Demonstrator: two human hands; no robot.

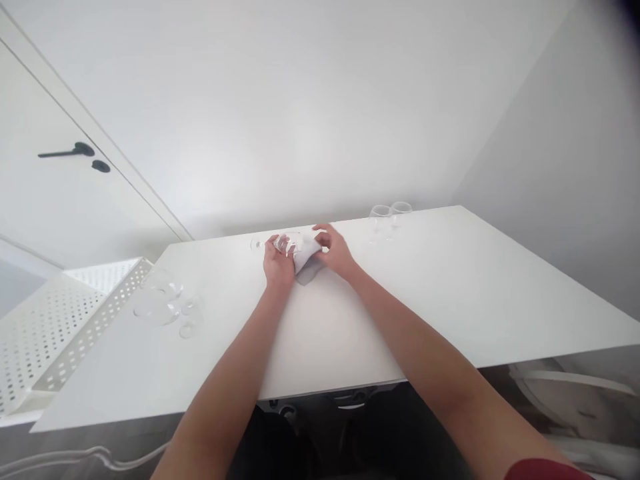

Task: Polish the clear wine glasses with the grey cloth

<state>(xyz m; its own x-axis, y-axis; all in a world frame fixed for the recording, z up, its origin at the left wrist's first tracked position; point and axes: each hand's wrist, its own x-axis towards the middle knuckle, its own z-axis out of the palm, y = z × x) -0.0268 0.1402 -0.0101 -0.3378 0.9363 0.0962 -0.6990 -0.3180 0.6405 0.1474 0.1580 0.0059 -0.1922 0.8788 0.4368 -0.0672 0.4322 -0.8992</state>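
My left hand [280, 262] is closed around a clear stemmed glass [286, 243], which lies on its side in the air above the white table, its foot pointing left. A light grey cloth [307, 257] covers the glass's right end, at the mouth. My right hand [334, 249] pinches the cloth from the right, its fingers curled at the glass's opening. How far the cloth reaches inside the glass I cannot tell.
Two stemmed glasses [381, 212] stand upright at the table's back edge, right of my hands. Several clear glasses [163, 300] lie on the table's left part. A white perforated rack [75, 327] adjoins the white table [425, 293]. A door handle [75, 151] is at upper left.
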